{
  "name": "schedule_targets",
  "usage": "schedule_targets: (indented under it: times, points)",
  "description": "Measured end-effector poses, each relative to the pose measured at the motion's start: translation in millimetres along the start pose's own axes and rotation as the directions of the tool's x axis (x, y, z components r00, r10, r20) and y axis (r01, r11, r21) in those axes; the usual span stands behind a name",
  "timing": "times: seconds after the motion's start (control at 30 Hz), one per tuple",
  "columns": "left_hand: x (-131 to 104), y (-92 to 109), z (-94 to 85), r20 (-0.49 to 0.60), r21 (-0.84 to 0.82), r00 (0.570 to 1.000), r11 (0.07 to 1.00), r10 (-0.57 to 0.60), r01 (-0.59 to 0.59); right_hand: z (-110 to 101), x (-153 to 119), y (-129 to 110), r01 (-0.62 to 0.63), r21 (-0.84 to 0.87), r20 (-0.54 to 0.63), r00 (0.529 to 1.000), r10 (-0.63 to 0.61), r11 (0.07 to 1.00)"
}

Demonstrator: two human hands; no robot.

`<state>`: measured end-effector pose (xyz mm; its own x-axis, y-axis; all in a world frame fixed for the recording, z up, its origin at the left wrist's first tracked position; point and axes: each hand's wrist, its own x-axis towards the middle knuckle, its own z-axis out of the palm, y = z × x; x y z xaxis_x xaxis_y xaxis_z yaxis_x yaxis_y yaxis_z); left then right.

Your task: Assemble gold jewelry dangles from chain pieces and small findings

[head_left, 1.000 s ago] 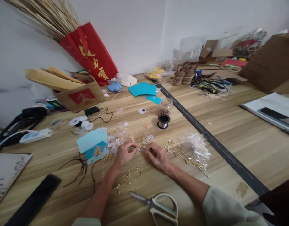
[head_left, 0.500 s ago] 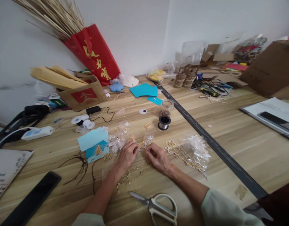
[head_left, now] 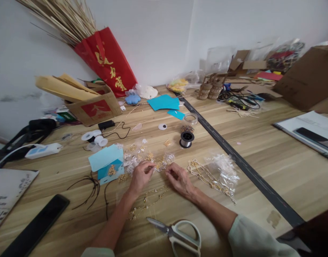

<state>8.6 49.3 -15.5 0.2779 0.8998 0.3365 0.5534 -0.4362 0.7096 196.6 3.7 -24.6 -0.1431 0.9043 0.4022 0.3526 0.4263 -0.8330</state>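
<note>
My left hand (head_left: 141, 175) is closed in a pinch at the near edge of the small gold and silver jewelry findings (head_left: 160, 162). Whatever its fingertips hold is too small to make out. Just to the right, my right hand (head_left: 180, 179) rests on the table with fingers curled together; their grip is hidden. A thin gold chain (head_left: 150, 203) with small beads lies between my forearms, one end near my right hand. Finished-looking chains (head_left: 209, 180) lie right of that hand, beside a clear plastic bag (head_left: 225, 169). Scissors (head_left: 177, 232) lie nearest me, blades pointing left.
Light blue cards (head_left: 105, 159) with gold pieces on them lie at left. A wire spool (head_left: 186, 139) stands beyond my hands, by a jar of beads (head_left: 187, 128). Black cords (head_left: 87, 189) and a phone (head_left: 41, 225) are at near left. A dark strip (head_left: 223, 137) crosses the table.
My left hand has shifted slightly left and toward me, its thumb and fingers now showing more from the side. The right hand stays in place.
</note>
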Motion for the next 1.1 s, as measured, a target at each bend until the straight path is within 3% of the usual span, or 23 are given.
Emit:
schedule_targets:
  times: [0.17,0.4,0.67,1.1]
  points:
    - [-14.1,5.9,-7.3,-0.021,-0.253,0.957,0.927,-0.290,0.276,3.1,-1.6,-2.7,0.015,0.019,0.001,1.000,-0.015,1.000]
    - [-22.2,11.2,-5.8,0.016,-0.441,0.895,0.800,-0.446,0.407,7.2,-3.3,-8.7,0.032,0.020,0.013,0.999,-0.033,0.999]
    - [-32.5,19.3,0.4,0.115,-0.582,0.844,0.653,-0.524,0.485,9.3,-4.8,-13.1,0.075,0.046,-0.009,0.997,-0.074,0.996]
    - [-36.0,19.1,5.1,0.238,-0.706,0.814,0.482,-0.529,0.520,9.7,-6.3,-21.7,0.206,0.013,0.002,0.979,-0.206,0.978]
